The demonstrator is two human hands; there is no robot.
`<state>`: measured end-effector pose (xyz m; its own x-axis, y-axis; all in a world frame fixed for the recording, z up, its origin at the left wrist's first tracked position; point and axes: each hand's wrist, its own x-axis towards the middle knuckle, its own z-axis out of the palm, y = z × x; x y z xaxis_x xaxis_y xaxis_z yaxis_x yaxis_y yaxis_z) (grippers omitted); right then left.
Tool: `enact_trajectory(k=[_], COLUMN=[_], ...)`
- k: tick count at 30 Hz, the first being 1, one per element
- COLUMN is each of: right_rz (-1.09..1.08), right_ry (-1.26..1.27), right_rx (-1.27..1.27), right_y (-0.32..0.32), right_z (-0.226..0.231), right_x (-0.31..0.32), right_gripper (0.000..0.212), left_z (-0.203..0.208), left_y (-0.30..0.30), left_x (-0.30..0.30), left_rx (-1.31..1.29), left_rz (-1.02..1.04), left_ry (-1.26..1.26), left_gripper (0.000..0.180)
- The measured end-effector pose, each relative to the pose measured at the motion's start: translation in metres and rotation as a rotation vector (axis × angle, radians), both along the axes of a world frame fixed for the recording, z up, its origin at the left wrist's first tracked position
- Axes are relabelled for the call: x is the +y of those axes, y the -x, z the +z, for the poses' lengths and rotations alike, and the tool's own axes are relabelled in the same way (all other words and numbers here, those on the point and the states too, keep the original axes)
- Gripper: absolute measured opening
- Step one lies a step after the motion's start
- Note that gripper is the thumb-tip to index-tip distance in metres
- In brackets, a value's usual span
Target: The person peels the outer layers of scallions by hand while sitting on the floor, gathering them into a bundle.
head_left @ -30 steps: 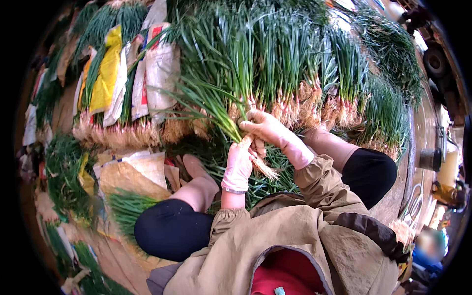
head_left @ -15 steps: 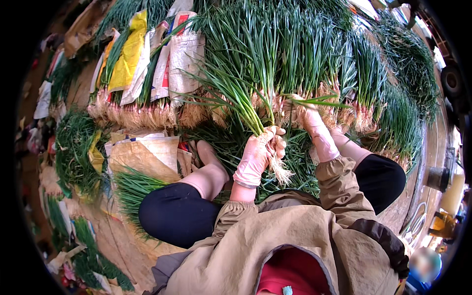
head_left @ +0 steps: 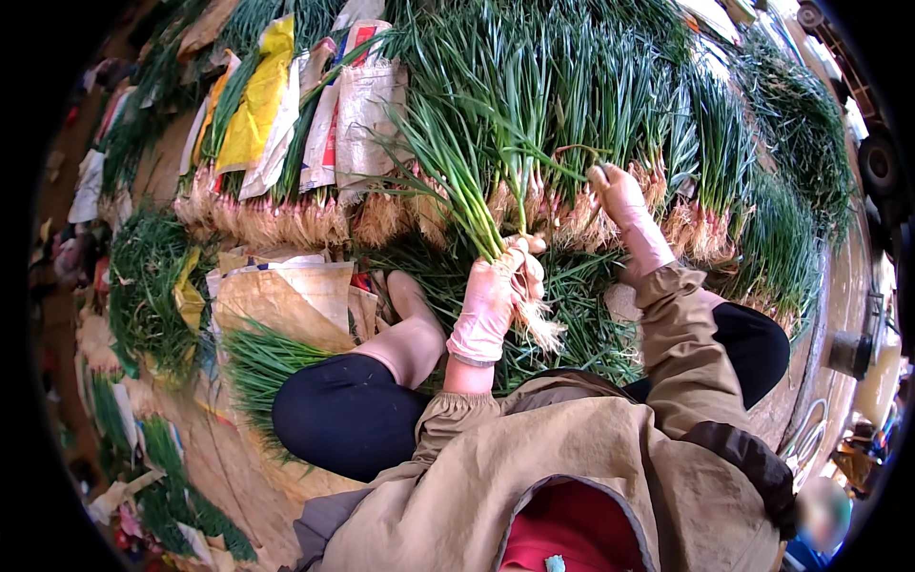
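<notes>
My left hand (head_left: 493, 296), in a pale pink glove, is closed round a small bunch of spring onions (head_left: 464, 195). Their green leaves fan up and to the left, and the pale roots hang below the fist. My right hand (head_left: 621, 202), gloved alike, is raised to the right of the bunch with its fingers curled. At its fingertips is a thin, drooping spring onion leaf (head_left: 578, 151). Just beyond both hands stands a dense row of spring onions (head_left: 562, 86), with reddish bulbs and straw-coloured roots toward me.
Loose green leaves (head_left: 581, 296) cover the floor between my bent legs. Folded sacks (head_left: 286, 296) lie by my left foot. White and yellow sacking (head_left: 257, 105) covers bundles at the far left. More greens (head_left: 152, 296) are heaped at the left. A metal pot (head_left: 846, 351) stands far right.
My right hand has moved right and away from the bunch, taking a leaf along; the leaf now trails to its left. My left hand still grips the spring onions, almost unmoved.
</notes>
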<state>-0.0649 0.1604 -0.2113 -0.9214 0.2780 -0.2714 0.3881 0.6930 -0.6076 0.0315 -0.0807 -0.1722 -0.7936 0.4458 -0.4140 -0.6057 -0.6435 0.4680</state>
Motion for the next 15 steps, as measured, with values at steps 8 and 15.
enact_trajectory(k=[8, 15], right_rz=[0.4, 1.293], right_ry=[-0.189, -0.409], right_rx=[-0.294, -0.914], right_y=[-0.061, -0.113], right_z=[-0.014, -0.028], right_x=[0.018, -0.009], right_gripper=[0.034, 0.04], left_z=[-0.018, -0.025], left_y=[0.006, 0.005], left_x=[-0.005, -0.002], left_rx=[0.011, -0.107], left_rz=[0.023, 0.009], left_ry=[0.018, -0.029], left_gripper=[0.042, 0.035])
